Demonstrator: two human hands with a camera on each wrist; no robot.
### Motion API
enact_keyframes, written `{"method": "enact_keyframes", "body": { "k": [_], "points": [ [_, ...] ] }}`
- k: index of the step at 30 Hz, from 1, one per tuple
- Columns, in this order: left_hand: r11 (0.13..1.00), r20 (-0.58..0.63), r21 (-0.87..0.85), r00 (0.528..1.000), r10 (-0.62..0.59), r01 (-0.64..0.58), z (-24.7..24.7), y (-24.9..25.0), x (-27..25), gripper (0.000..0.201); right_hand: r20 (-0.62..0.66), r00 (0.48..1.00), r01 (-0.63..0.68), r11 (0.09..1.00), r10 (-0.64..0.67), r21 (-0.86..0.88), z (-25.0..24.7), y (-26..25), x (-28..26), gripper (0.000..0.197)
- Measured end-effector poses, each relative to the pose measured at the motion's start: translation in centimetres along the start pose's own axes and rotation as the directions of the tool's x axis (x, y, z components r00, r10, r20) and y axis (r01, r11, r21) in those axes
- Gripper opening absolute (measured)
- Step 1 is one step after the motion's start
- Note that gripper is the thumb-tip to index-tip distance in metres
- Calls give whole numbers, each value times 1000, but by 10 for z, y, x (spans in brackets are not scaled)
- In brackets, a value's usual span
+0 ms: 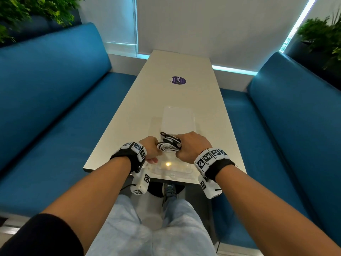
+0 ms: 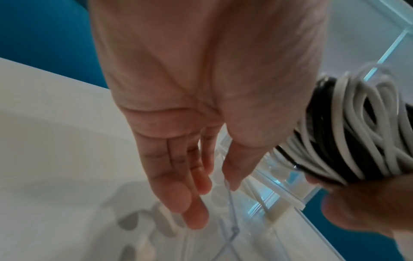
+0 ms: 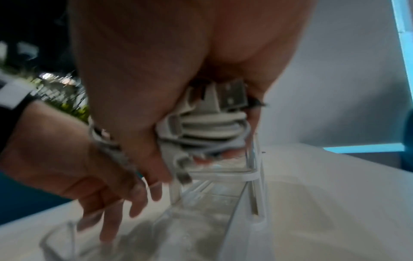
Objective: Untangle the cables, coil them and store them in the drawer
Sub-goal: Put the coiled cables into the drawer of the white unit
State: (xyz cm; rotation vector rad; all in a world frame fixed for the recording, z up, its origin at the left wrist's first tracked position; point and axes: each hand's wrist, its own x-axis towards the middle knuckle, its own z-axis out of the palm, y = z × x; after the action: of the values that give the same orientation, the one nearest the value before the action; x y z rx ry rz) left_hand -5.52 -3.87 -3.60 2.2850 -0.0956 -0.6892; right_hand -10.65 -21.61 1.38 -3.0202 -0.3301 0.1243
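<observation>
So our right hand [image 1: 193, 146] grips the coiled cables [image 1: 169, 144] over the clear drawer [image 1: 173, 168] at the table's [image 1: 129, 111] near edge; left hand [image 2: 190, 123] is loose and open, holding nothing.

Clear drawer unit [image 1: 178, 119], sticker [image 1: 177, 80] on table [image 1: 162, 100]

At the near end of a long pale table [image 1: 177, 100] between blue padded benches [image 1: 55, 100], the right hand [image 1: 193, 147] grips a bundle of coiled white and black cables [image 1: 169, 144] above a clear plastic drawer [image 1: 175, 168]; the left hand [image 1: 150, 149] is just beside the bundle, fingers pointing down
</observation>
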Motion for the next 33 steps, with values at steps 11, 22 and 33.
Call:
{"method": "enact_keyframes", "body": {
  "k": [11,22,33],
  "points": [
    [928,-398,80,842,365,-364,-4,9,0,91,164,982,-19,913,94,-408,3,-9,-1,3],
    [844,-135,310,858,495,-438,10,-7,17,101,101,962,-205,912,255,-354,19,-21,10,18],
    [830,-256,403,823,508,-387,24,0,17,88,306,933,-209,977,188,38,21,-17,13,27]
  ]
}}
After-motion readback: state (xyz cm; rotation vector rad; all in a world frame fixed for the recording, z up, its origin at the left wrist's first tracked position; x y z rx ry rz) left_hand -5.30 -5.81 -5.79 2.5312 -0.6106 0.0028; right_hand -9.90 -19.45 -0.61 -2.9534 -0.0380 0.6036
